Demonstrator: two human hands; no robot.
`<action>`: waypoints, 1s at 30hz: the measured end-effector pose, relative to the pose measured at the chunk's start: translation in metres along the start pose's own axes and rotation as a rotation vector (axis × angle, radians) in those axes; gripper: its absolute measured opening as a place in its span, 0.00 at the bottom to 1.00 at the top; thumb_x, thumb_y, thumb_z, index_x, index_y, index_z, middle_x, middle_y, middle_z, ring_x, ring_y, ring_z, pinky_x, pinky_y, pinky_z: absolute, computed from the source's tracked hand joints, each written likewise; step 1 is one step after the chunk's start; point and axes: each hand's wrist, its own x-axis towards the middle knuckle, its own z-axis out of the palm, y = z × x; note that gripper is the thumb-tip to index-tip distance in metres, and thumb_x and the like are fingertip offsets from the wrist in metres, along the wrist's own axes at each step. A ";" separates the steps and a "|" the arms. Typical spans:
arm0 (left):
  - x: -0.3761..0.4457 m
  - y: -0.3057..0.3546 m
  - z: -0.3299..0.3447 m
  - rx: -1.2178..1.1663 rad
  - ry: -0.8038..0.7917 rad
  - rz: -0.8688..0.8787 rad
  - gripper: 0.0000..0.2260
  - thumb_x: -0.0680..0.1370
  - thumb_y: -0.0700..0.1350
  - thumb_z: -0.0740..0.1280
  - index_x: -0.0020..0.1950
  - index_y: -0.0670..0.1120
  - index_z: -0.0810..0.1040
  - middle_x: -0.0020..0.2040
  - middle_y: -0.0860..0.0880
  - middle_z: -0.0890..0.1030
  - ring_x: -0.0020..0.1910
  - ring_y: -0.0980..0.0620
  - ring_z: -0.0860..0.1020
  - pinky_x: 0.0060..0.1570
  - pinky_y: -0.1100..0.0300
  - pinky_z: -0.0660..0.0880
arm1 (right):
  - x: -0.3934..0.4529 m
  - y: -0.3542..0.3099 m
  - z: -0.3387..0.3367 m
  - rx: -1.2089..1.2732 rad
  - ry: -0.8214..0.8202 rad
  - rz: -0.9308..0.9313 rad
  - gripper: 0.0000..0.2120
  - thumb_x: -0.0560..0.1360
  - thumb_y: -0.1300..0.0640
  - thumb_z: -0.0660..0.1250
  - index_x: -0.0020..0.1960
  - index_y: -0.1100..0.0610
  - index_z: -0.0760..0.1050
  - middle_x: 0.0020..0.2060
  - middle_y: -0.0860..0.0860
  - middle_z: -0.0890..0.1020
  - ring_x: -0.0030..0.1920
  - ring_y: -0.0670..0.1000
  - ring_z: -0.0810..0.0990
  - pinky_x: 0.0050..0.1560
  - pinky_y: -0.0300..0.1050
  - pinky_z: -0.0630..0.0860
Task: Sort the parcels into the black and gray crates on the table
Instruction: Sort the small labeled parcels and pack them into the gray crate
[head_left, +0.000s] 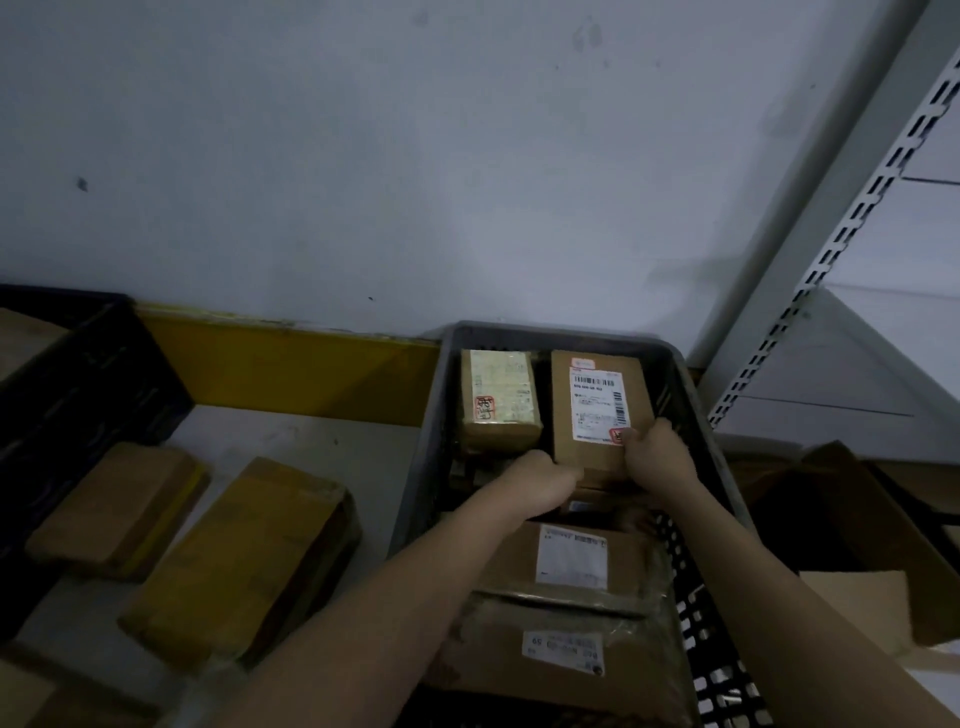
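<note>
A gray crate (691, 387) stands on the table at the right, with several parcels in it. Both my hands grip a brown parcel with a white barcode label (597, 410) at the crate's far right corner. My left hand (543, 470) holds its near left corner and my right hand (652, 449) its near right corner. A taped yellowish parcel (498, 402) lies beside it at the far left. Nearer to me lie a labelled box (571, 564) and a wrapped parcel (561, 649). A black crate (88, 384) stands at the far left.
Two brown parcels lie on the white table, a flat one (117, 509) and a bigger one (244, 561). A yellow strip runs along the wall's foot. A slotted metal shelf upright (852, 228) rises at the right, with open cardboard boxes (883, 525) below it.
</note>
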 end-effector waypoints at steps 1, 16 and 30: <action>-0.012 -0.001 -0.010 0.052 0.015 0.091 0.13 0.82 0.51 0.62 0.53 0.44 0.81 0.45 0.49 0.80 0.44 0.55 0.78 0.47 0.61 0.74 | 0.000 -0.005 -0.002 -0.039 -0.024 -0.015 0.24 0.82 0.51 0.61 0.72 0.64 0.63 0.68 0.63 0.73 0.66 0.64 0.74 0.62 0.55 0.71; -0.130 -0.200 -0.258 0.213 0.814 -0.067 0.20 0.79 0.55 0.63 0.67 0.46 0.75 0.63 0.46 0.78 0.54 0.46 0.78 0.45 0.53 0.75 | -0.162 -0.208 0.132 0.063 -0.246 -0.718 0.18 0.81 0.57 0.61 0.68 0.60 0.74 0.61 0.58 0.79 0.54 0.56 0.79 0.52 0.47 0.76; -0.107 -0.315 -0.374 0.396 0.523 -0.498 0.43 0.76 0.61 0.68 0.81 0.54 0.45 0.78 0.42 0.48 0.73 0.33 0.57 0.69 0.39 0.65 | -0.226 -0.208 0.352 -0.659 -0.490 -0.692 0.34 0.80 0.32 0.48 0.81 0.43 0.45 0.81 0.50 0.44 0.79 0.61 0.39 0.72 0.76 0.43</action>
